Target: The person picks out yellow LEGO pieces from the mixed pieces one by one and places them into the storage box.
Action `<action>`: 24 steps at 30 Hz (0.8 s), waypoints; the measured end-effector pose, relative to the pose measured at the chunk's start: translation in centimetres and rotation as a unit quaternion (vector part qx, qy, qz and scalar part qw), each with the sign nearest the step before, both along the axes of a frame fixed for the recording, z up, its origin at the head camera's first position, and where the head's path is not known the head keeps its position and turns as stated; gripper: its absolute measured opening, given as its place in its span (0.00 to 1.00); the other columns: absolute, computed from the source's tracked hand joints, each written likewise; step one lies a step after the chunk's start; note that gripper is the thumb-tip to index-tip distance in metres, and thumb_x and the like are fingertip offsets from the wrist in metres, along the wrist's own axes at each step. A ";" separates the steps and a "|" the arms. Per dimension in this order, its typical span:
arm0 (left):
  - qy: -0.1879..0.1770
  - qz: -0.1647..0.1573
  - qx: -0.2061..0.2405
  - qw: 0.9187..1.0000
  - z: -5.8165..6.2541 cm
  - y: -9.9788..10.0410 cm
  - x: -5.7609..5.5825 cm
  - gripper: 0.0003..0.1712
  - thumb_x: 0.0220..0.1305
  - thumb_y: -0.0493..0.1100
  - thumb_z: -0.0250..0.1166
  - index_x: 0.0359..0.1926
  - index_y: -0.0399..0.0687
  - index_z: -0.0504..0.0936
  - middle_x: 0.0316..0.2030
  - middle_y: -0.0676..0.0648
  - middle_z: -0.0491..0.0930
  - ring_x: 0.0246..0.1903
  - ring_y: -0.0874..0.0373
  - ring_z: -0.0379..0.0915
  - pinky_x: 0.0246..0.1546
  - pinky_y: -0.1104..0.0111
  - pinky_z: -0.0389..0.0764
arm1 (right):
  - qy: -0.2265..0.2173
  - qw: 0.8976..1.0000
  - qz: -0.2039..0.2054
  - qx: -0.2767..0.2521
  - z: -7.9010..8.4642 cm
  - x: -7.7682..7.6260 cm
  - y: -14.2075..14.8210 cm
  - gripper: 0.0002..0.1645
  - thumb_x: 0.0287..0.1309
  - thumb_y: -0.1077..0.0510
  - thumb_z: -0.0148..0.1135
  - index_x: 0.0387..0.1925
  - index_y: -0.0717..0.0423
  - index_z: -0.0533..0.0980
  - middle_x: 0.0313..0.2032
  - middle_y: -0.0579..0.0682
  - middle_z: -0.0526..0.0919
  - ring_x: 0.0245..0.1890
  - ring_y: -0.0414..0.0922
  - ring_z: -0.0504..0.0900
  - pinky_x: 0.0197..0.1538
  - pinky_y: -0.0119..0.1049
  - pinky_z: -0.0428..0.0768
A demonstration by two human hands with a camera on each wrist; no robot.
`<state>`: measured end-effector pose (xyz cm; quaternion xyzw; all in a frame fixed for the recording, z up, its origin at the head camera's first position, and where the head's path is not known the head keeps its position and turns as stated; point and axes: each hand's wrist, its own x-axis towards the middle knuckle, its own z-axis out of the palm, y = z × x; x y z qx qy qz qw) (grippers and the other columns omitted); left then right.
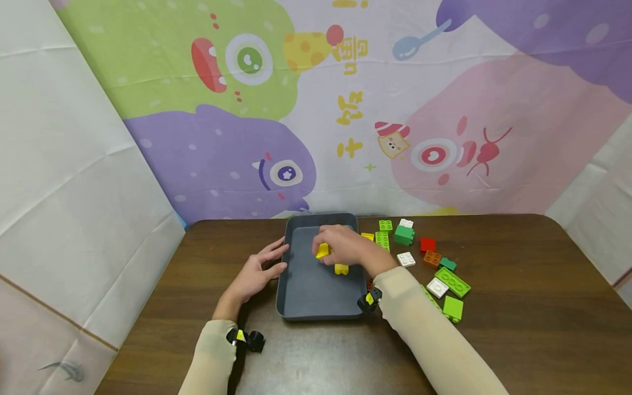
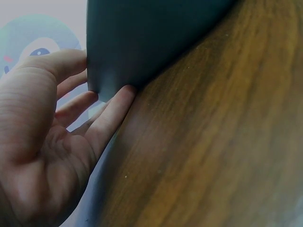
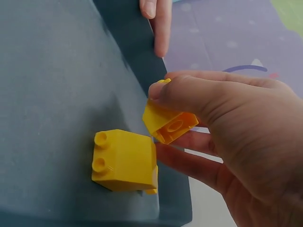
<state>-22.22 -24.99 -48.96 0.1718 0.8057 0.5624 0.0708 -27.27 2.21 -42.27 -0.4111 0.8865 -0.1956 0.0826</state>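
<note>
A dark grey tray (image 1: 316,299) lies on the wooden table. Over its inside, my right hand (image 1: 343,245) pinches a yellow sloped toy brick (image 3: 160,117) between thumb and fingers, its hollow underside partly showing in the right wrist view. Close below sits another yellow sloped brick (image 3: 127,160) on the tray floor, its two studs facing sideways. My left hand (image 1: 255,277) rests at the tray's left side with fingers extended. In the left wrist view, the fingertips (image 2: 127,92) touch the tray's outer wall (image 2: 137,42) near the tabletop.
Right of the tray, loose toy bricks lie scattered: a lime brick (image 1: 382,240), a dark green one (image 1: 404,235), a red one (image 1: 428,244), an orange one (image 1: 432,259), a white one (image 1: 406,259) and several more. A printed cloth (image 1: 345,181) hangs behind the table.
</note>
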 end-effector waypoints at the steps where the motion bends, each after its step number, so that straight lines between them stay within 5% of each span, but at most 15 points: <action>1: 0.000 0.000 -0.001 1.000 0.0 0.0 0.0 0.32 0.69 0.41 0.64 0.71 0.39 0.69 0.78 0.44 0.55 0.71 0.42 0.60 0.49 0.66 0.85 | -0.005 1.000 0.001 0.000 -0.1 0.0 -0.1 0.11 0.57 0.58 0.71 0.44 0.50 0.87 0.43 0.48 0.81 0.40 0.47 0.77 0.47 0.44 0.81; 10: 0.001 0.000 -0.001 1.000 0.0 0.0 0.0 0.31 0.69 0.40 0.64 0.71 0.39 0.69 0.78 0.43 0.55 0.71 0.41 0.60 0.50 0.63 0.85 | -0.030 0.999 -0.002 0.020 -1.1 0.4 -0.3 0.11 0.58 0.57 0.71 0.43 0.46 0.87 0.49 0.49 0.81 0.44 0.47 0.77 0.52 0.45 0.82; 24: 0.002 0.002 -0.009 1.000 0.1 0.0 0.0 0.32 0.69 0.42 0.65 0.71 0.39 0.69 0.78 0.43 0.56 0.71 0.42 0.59 0.50 0.63 0.85 | -0.035 0.999 0.006 0.039 -1.7 0.5 -0.5 0.11 0.56 0.57 0.73 0.42 0.43 0.87 0.45 0.46 0.82 0.43 0.45 0.77 0.50 0.43 0.82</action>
